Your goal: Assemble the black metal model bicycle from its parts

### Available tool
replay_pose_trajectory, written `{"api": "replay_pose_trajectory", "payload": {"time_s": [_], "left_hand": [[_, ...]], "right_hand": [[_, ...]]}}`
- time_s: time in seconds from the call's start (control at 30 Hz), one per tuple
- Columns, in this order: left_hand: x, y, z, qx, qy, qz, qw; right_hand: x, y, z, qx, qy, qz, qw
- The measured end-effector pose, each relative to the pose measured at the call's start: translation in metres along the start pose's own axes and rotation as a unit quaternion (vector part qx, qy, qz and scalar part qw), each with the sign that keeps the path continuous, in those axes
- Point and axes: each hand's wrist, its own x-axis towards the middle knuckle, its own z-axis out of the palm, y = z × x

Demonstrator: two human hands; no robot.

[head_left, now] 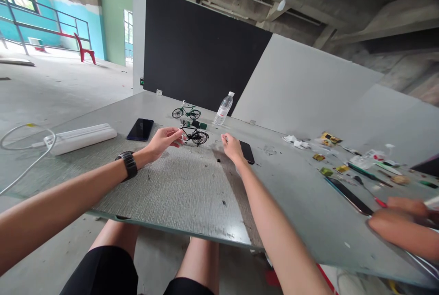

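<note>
My left hand [168,138] pinches the front end of a small black model bicycle [199,137], which stands upright on the table. My right hand [232,147] is closed to the right of the bicycle, apart from it; what its fingers hold, if anything, is too small to make out. Behind the black bicycle lie small dark green pieces [203,126]. Farther back stands a green model bicycle [187,111].
A water bottle [224,109] stands near the black panel. A phone [140,130] and white power strip [82,138] lie left, a dark flat object [247,152] right. Another person's hands [401,222] are among tools and parts far right.
</note>
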Motion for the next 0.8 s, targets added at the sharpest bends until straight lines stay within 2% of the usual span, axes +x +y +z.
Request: {"api": "replay_pose_trajectory", "payload": {"time_s": [0.17,0.33,0.43,0.5,0.57,0.67,0.73,0.8], "left_hand": [[-0.004,0.006,0.005,0.075,-0.022,0.027,0.997],[-0.004,0.004,0.008,0.132,-0.048,0.036,0.989],[-0.004,0.001,0.005,0.223,-0.042,0.084,0.97],[-0.005,0.001,0.001,0.338,-0.021,0.154,0.928],[-0.006,0.004,-0.003,0.463,-0.034,0.251,0.849],[-0.007,0.009,-0.007,0.569,-0.08,0.372,0.729],[-0.007,0.009,-0.007,0.602,-0.098,0.407,0.68],[-0.006,0.007,-0.005,0.622,-0.109,0.41,0.658]], "right_hand": [[0.007,0.006,0.008,-0.042,-0.038,0.028,0.998],[0.008,0.01,0.005,-0.068,-0.064,0.044,0.995],[0.008,0.01,0.003,-0.078,-0.069,0.045,0.994],[0.008,0.01,0.003,-0.081,-0.078,0.039,0.993],[0.006,0.01,0.004,-0.08,-0.086,0.029,0.993],[0.001,0.008,0.004,-0.071,-0.086,0.01,0.994],[-0.003,0.005,0.0,-0.058,-0.071,-0.001,0.996],[-0.005,0.001,-0.007,-0.045,-0.044,-0.006,0.998]]}}
